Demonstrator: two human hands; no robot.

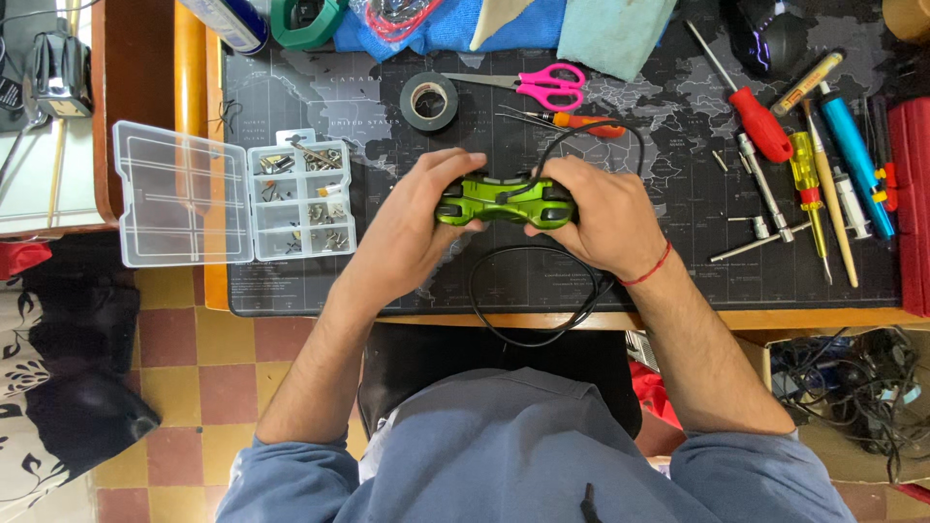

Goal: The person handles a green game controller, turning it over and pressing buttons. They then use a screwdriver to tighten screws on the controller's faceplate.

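Note:
I hold a green and black wired game controller (504,201) in both hands above a dark desk mat printed with a world map (320,107). My left hand (412,228) grips its left end with fingers curled over the top edge. My right hand (596,215) grips its right end; a red thread circles that wrist. The controller's black cable (528,291) loops from the top, around behind my right hand and down over the desk's front edge.
An open clear parts box (232,199) with small screws sits at the left desk edge. Black tape roll (429,100), pink scissors (542,85), orange-handled tweezers (581,122) lie behind. Several screwdrivers, including a red-handled one (756,116), and hex keys lie on the right.

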